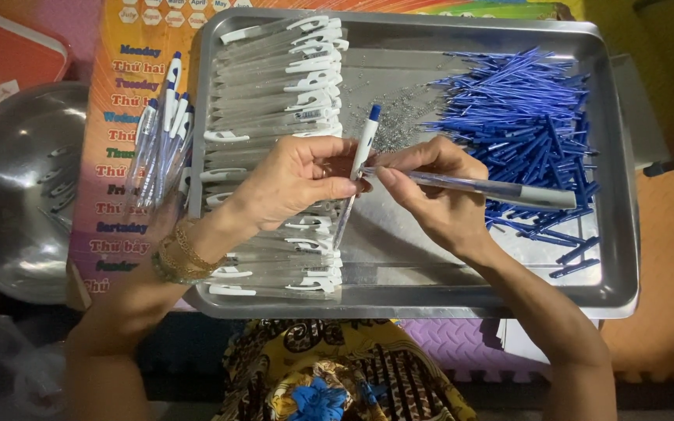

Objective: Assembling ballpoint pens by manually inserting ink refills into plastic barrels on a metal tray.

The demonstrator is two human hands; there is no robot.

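Pinching pen barrel (pixel 493 187) between right fingers (pixel 388 173), over tray (pixel 618 234)

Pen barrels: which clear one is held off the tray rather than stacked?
The clear barrel pinched in the right hand, pointing right above the blue refills; the others lie stacked at the tray's left.

A steel bowl (pixel 17 187) sits left of a colourful printed chart (pixel 130 156).

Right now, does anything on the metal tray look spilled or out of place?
Yes. Tiny shiny bits lie scattered over the tray floor between the row of clear pen barrels and the blue refill pile, like a spill.
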